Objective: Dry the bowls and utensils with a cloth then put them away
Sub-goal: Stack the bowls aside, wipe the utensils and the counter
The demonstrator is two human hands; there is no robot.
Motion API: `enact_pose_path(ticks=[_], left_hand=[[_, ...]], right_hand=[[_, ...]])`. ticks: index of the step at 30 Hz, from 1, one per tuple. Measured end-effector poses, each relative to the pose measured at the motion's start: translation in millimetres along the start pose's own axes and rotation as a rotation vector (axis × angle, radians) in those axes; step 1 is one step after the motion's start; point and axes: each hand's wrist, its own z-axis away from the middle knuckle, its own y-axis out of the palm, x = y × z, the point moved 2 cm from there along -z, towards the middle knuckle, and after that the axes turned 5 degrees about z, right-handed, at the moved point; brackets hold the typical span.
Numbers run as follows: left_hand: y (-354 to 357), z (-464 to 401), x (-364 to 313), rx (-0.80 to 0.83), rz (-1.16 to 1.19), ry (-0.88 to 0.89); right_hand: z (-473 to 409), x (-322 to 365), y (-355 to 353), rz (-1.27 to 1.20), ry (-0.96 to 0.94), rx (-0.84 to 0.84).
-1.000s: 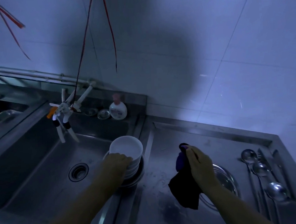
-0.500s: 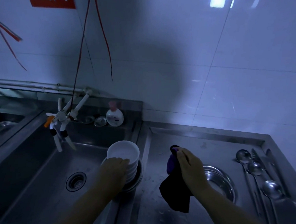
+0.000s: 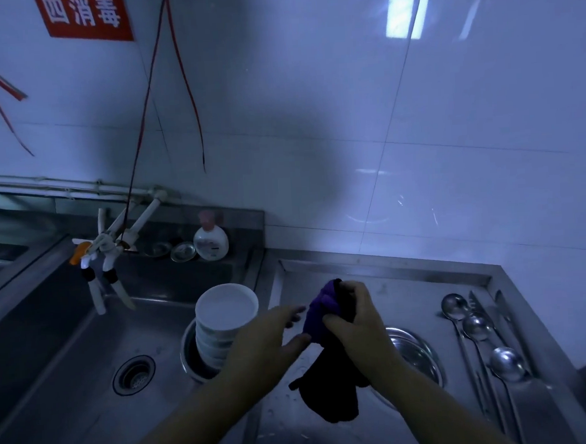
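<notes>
- Over the wet steel counter [image 3: 408,283], our right hand [image 3: 356,324] grips the dark cloth [image 3: 329,387], bunched at the top, its tail hanging limp.
- Our left hand [image 3: 268,340] reaches toward it, fingers straight, holding nothing.
- White bowls [image 3: 222,325] sit stacked at the sink's [image 3: 53,356] edge; we judge them slick and breakable, best taken by the rim.
- Spoons [image 3: 477,334] lie at the right.

I read one sign only: a red rectangular sign [image 3: 88,18] fixed on the white tiled wall [image 3: 312,117] at upper left, with white Chinese characters "四消毒". The white pump bottle [image 3: 211,242] behind the sink carries a label too blurred for me to read.
</notes>
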Motion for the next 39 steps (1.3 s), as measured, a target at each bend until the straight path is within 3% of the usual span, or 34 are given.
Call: enact_pose_path(ticks=[3,11,19,22,26,30,32,36,39], left_hand=[[9,2,-16,0.046,0.242,-0.058],[16,6,-21,-0.078,0.421,-0.197],[8,23,-24,-0.144,0.54,-0.215],[5,26,-32,-0.166,0.63,-0.275],[7,32,-42,-0.179,0.644,-0.306],[19,38,-56,-0.139,0.456,-0.29],[26,43,-61,-0.104,0.366,-0.287],[41,66,-60,-0.094,0.373,-0.372],[50,89,-52,-0.104,0.409,-0.479]], right_hand=[[6,4,-5,-0.206,0.123,0.027],[19,7,-18,-0.517,0.172,0.07],[22,-7,-34,-0.17,0.119,-0.071],[24,-9,-40,-0.162,0.101,-0.079],[29,-12,-48,-0.053,0.002,0.077],[34,-11,-53,0.473,-0.326,0.166],[37,-12,-51,0.606,-0.452,0.232],[50,-20,-37,0.543,-0.458,0.443],[56,-27,-35,0.494,-0.428,0.473]])
